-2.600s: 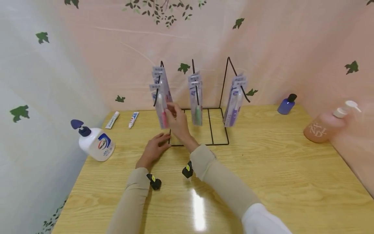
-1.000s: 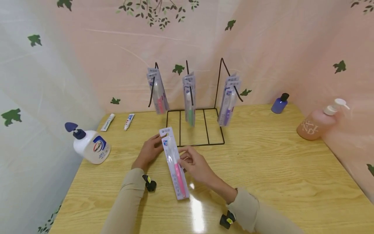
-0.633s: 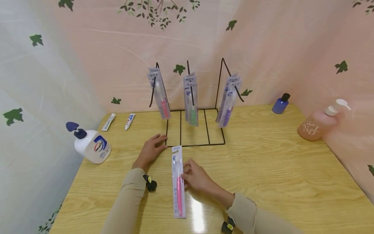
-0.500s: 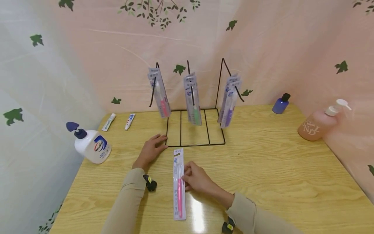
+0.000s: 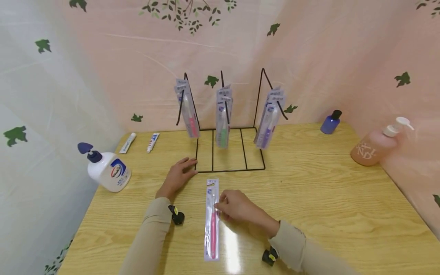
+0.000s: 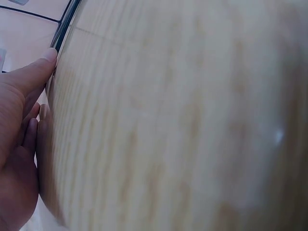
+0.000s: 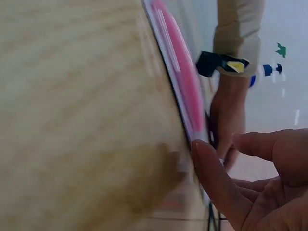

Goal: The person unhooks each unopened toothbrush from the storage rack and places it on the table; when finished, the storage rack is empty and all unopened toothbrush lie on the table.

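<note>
A packaged pink toothbrush (image 5: 212, 225) lies lengthwise on the table in front of the black wire rack (image 5: 230, 170). Along its right edge is my right hand (image 5: 237, 206). In the right wrist view the thumb touches the edge of the toothbrush pack (image 7: 185, 77), while the index finger stands apart from it. My left hand (image 5: 177, 177) rests on the table, its fingertips at the rack's front left corner. Packaged toothbrushes hang from the rack's three hooks: pink (image 5: 189, 114) left, green (image 5: 224, 122) middle, purple (image 5: 269, 124) right.
On the left stand a white pump bottle (image 5: 110, 172) and two small toothpaste tubes, one white (image 5: 128, 143), one white and blue (image 5: 153, 143). At the right are a small blue bottle (image 5: 330, 124) and a pink pump bottle (image 5: 369, 149). Curtains close off the back and sides.
My right hand has taken the front pink toothbrush off the left hook and brought it down onto the table. My left hand stays by the rack's corner. The hanging packs have swung slightly.
</note>
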The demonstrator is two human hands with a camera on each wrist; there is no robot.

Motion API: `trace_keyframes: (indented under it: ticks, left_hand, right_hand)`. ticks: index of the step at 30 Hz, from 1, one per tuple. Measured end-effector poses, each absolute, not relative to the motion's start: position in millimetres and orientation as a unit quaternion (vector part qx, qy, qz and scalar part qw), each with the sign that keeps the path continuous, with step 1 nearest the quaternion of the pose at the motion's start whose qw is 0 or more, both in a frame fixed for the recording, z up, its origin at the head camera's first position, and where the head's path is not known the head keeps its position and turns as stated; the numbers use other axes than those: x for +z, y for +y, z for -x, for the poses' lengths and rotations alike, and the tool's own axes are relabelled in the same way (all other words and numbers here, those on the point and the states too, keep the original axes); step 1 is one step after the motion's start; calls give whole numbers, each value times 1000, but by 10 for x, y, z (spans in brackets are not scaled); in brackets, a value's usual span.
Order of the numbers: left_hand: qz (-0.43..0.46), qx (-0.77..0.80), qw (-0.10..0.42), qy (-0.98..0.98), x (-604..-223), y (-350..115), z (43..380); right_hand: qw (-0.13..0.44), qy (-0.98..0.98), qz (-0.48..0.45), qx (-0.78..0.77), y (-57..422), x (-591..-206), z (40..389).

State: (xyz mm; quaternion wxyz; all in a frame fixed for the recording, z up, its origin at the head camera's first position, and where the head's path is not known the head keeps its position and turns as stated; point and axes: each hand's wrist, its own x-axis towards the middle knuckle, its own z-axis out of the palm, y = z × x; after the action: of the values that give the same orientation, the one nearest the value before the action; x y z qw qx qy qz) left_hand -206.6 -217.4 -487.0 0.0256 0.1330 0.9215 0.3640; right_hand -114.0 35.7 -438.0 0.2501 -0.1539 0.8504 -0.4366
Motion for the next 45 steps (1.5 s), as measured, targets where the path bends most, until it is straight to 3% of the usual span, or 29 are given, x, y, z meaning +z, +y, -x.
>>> trace_keyframes:
  ticks: [5, 11, 17, 24, 31, 45]
  left_hand:
    - [-134, 366, 20, 921, -4880, -2179, 2086]
    - [-138, 359, 6, 923, -4941, -2194, 2133]
    - [-134, 363, 14, 922, -4928, -2206, 2116]
    - [-133, 361, 3, 923, -4943, -2218, 2097]
    - [-152, 360, -17, 920, -4971, -2187, 2107]
    - [-139, 361, -4, 922, -4951, -2197, 2109]
  right_hand:
    - [169, 865, 210, -424, 261, -4146, 1387]
    - [29, 834, 240, -497, -43, -3863, 1808]
    - [-82, 810, 209, -541, -385, -3695, 2161]
    - [-161, 787, 136, -580, -713, -3709, 2451]
    - [-199, 763, 113, -604, -791, -3616, 2722]
    - [-146, 742, 127, -642, -813, -3578, 2874]
